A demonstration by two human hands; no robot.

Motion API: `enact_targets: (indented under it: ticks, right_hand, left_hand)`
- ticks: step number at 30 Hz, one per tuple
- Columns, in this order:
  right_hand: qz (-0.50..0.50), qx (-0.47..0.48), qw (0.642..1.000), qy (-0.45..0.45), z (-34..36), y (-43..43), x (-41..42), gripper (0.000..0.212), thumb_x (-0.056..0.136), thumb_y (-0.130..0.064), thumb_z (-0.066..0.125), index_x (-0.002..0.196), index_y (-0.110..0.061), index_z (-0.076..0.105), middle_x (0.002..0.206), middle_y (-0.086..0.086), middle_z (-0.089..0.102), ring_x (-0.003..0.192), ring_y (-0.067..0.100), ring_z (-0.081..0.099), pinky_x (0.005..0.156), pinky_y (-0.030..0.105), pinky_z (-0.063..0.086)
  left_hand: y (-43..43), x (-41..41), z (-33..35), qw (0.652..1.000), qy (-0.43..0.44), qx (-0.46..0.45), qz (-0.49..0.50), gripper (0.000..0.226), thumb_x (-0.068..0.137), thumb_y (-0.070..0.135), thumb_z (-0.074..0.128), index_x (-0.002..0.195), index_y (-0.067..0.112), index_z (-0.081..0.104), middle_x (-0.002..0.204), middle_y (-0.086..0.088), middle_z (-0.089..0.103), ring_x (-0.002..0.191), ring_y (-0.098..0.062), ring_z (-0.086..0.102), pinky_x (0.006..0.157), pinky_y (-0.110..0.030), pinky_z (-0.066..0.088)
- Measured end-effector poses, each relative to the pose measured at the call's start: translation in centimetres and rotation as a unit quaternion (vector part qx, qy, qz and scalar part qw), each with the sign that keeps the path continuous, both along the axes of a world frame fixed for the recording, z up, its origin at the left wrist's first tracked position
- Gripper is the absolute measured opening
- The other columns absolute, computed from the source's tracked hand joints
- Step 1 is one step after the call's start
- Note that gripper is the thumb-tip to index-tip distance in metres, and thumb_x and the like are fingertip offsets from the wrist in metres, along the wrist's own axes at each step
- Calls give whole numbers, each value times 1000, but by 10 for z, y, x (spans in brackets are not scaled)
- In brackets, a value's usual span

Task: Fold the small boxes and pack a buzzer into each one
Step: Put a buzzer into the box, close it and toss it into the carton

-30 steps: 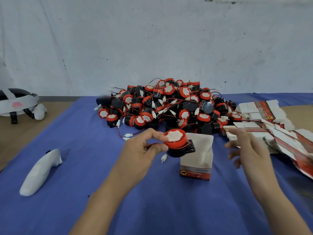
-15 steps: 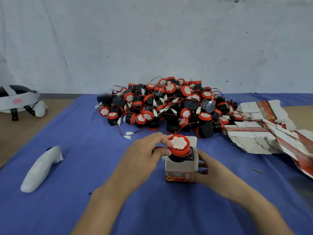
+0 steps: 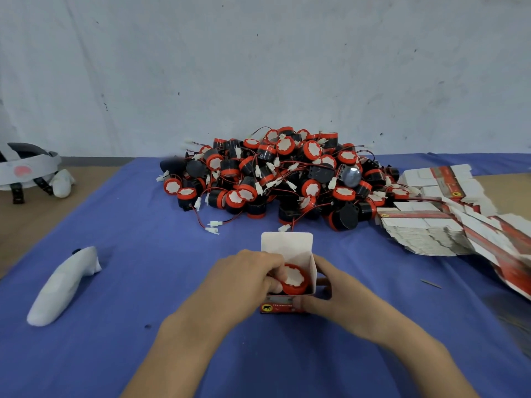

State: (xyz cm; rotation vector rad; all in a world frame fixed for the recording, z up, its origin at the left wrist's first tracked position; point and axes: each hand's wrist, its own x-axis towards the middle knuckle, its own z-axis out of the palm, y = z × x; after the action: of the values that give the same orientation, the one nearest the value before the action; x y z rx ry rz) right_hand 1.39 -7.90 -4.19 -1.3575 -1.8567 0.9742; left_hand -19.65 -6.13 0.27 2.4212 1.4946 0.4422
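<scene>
A small white box (image 3: 287,245) with a red printed base stands upright on the blue cloth, its top flap raised. A red-capped black buzzer (image 3: 294,278) sits partly down inside the box's open top. My left hand (image 3: 244,278) pinches the buzzer at its left rim. My right hand (image 3: 333,294) grips the box from the right, thumb across its front face. A big pile of buzzers (image 3: 275,179) with red wires lies behind the box. Flat unfolded boxes (image 3: 431,225) are stacked at the right.
A white controller (image 3: 61,285) lies on the blue cloth (image 3: 143,254) at the left. A headset (image 3: 26,168) with a second white controller rests on the bare wooden table at the far left. A thin sliver (image 3: 430,283) lies on the cloth right of my hands.
My right hand came in from the right and took hold of the box. My left hand lowered the buzzer from above the box down into its open top.
</scene>
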Motion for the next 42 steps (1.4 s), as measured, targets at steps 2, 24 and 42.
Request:
enact_targets:
  ticks: [2, 24, 42]
  right_hand:
    - [-9, -14, 999, 35, -1, -1, -3, 38, 88, -55, 68, 119, -61, 47, 114, -37, 63, 106, -12, 61, 81, 7, 49]
    - [-104, -29, 987, 117, -11, 3, -24, 25, 95, -43, 65, 118, -40, 54, 106, -14, 70, 92, -7, 66, 72, 13, 51]
    - [-107, -18, 988, 111, -11, 1, -27, 24, 99, -32, 62, 119, -41, 53, 114, -14, 68, 96, -7, 66, 75, 13, 53]
  left_hand:
    - [1, -1, 3, 999, 34, 2, -1, 5, 90, 28, 61, 90, 33, 62, 102, 16, 65, 91, -6, 59, 76, -34, 51]
    - [-8, 0, 15, 908, -405, -95, -43, 12, 102, 25, 53, 111, 26, 60, 97, 8, 75, 65, -8, 63, 62, -22, 53]
    - [2, 4, -3, 982, 26, 182, 54, 18, 102, 44, 44, 104, 32, 58, 105, 15, 55, 100, -9, 46, 72, -22, 39]
